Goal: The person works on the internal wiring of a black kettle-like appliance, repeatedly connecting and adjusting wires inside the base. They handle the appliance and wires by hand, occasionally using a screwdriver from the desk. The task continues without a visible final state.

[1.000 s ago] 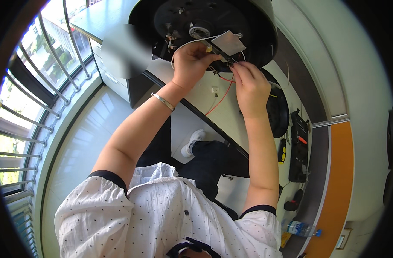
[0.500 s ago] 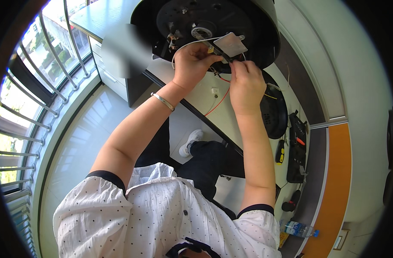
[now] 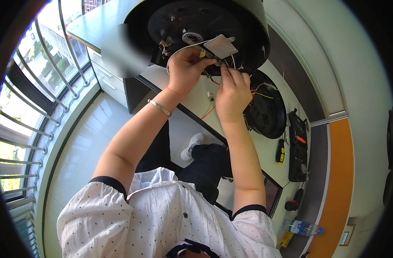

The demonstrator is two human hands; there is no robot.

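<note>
A large round appliance [image 3: 162, 17] lies with its open black underside toward me, its wiring and metal parts exposed. Just below its silvery square plate [image 3: 221, 46], my left hand [image 3: 185, 71] reaches in, thumb and fingers pinched together on a small part I cannot make out. A white wire [image 3: 179, 49] loops past that hand. Close beside it, my right hand [image 3: 232, 94] pinches what looks like a thin wire, its fingertips nearly touching the left ones. Red wires hang under the hands. A black round base cover [image 3: 267, 114] rests on the table behind my right hand.
On the right lie a yellow-black screwdriver [image 3: 280, 152], a black tool case [image 3: 297, 150], a dark red-and-black tool [image 3: 294, 200] and a plastic bottle [image 3: 303, 228]. A white drawer cabinet [image 3: 108, 81] stands at left, near the barred window [image 3: 37, 77]. A socket [image 3: 211, 95] shows on the table.
Both hands and the appliance now appear a little farther left in the picture. My right hand has shifted toward the left one, uncovering more of the black cover. The pinches continue.
</note>
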